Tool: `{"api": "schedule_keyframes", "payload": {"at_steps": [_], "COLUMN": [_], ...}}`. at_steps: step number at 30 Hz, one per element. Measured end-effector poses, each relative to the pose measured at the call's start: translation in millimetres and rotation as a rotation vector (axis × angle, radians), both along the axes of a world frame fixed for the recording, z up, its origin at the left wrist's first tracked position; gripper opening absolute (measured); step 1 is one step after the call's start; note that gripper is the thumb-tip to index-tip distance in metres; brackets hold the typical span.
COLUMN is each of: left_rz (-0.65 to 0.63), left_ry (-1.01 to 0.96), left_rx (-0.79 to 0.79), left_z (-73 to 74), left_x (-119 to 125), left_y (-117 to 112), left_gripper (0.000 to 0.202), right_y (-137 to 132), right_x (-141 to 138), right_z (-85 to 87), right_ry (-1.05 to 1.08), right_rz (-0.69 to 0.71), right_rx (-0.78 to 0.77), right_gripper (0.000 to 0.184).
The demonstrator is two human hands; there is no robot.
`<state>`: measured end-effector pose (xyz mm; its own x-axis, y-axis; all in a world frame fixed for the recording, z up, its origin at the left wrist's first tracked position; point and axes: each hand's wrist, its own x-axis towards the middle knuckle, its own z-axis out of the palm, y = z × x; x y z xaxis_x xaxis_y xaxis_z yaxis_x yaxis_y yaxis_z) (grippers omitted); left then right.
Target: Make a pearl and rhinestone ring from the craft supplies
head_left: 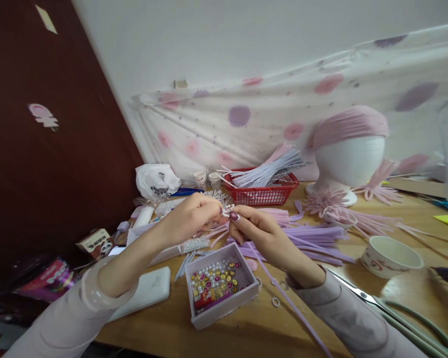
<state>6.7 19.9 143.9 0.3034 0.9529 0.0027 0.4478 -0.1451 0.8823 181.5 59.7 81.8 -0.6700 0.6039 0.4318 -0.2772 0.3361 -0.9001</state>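
My left hand point(199, 215) and my right hand point(259, 231) meet above the middle of the table. Their fingertips pinch a small pearl bead ornament point(227, 210) between them; its full shape is partly hidden by the fingers. Below them sits a white box point(224, 317) with pearl, gold and dark pink beads point(216, 281) inside. A long lilac pipe cleaner point(291, 303) runs from under my right hand to the table's front edge; whether the hand holds it I cannot tell. Small pearl rings point(275, 302) lie to the right of the box.
Lilac pipe cleaners point(317, 241) lie right of my hands. Behind stand a red basket point(261, 197) of pipe cleaners and a foam head point(349, 154) wearing a pink band. Large scissors point(366, 297) and a paper bowl point(390, 256) are at right, a white power bank point(149, 293) at left.
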Motion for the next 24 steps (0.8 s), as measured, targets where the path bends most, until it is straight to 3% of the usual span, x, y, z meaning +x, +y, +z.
{"api": "schedule_keyframes", "payload": {"at_steps": [8, 17, 24], "left_rz": [-0.031, -0.113, -0.159], "left_ry": [0.002, 0.02, 0.142], "left_rx": [0.088, 0.046, 0.11], "left_z": [-2.1, -1.2, 1.5], "left_x": [2.2, 1.5, -4.3], "left_y": [-5.4, -4.6, -5.8], "left_gripper": [0.025, 0.032, 0.027], "right_y": [-0.2, 1.9, 5.2], "right_x": [-1.0, 1.5, 3.8], "right_z": [-4.4, -4.1, -4.0], "right_ry": [0.078, 0.107, 0.161], "right_rz": [0.045, 0.111, 0.184], "right_rx": [-0.012, -0.047, -0.176], "right_gripper": [0.028, 0.026, 0.02]}}
